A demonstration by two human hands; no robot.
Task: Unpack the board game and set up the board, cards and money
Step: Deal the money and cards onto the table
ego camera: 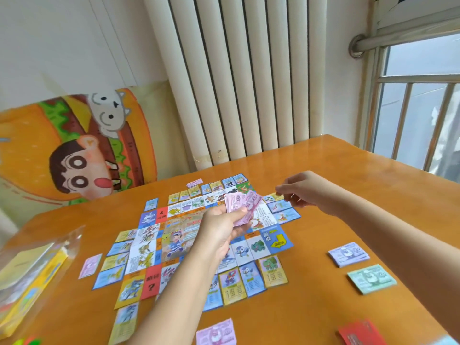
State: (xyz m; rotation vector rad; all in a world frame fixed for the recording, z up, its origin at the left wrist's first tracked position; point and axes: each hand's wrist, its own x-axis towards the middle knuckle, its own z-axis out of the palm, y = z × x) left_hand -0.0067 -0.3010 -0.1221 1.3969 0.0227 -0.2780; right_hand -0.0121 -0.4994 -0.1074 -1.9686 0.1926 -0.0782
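An orange wooden table carries a square paper game board ringed by small property cards. Above the board's centre, the left hand clamps a fanned wad of pink banknotes, its long axis pointing away toward the radiator. The right hand, nearer the fan's tip, hovers just right of it, fingers pinched narrow; whether they hold a note, I cannot tell. Right of the board lie three sorted stacks: lilac, green, red. Three single pink notes lie around the board.
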